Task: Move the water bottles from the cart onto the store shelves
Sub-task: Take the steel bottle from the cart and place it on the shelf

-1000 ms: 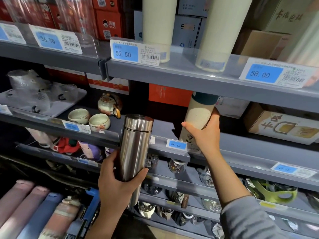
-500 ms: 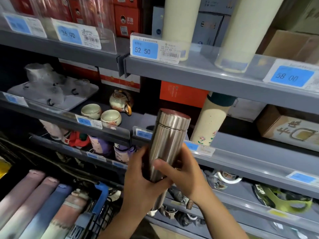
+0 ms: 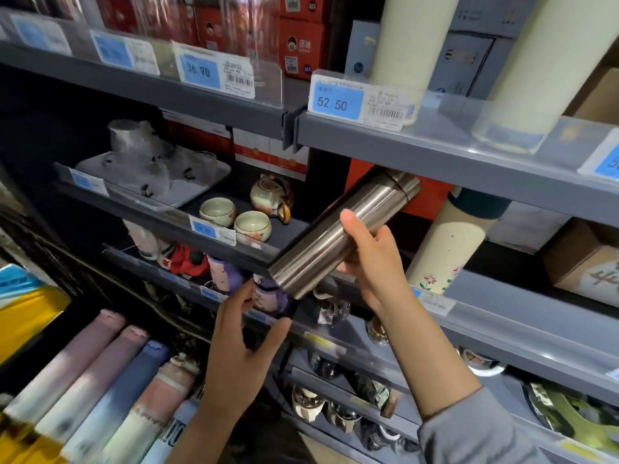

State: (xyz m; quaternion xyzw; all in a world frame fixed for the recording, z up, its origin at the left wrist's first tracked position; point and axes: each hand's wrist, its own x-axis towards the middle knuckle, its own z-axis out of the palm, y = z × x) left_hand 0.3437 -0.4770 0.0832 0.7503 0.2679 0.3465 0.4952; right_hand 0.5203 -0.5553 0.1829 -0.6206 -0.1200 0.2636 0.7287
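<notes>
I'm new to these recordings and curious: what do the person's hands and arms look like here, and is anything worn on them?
Both hands are bare: no gloves, rings or watch show on the left hand or the right hand. The right forearm is uncovered down to a grey sleeve, which looks pushed back toward the elbow and ends in a plain edge. The left forearm is bare as far as the frame shows.

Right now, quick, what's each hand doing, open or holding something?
Left hand: open, fingers spread, holding nothing, just below the bottle.
Right hand: gripping the tilted brushed stainless steel cylindrical water bottle around its middle.
</notes>
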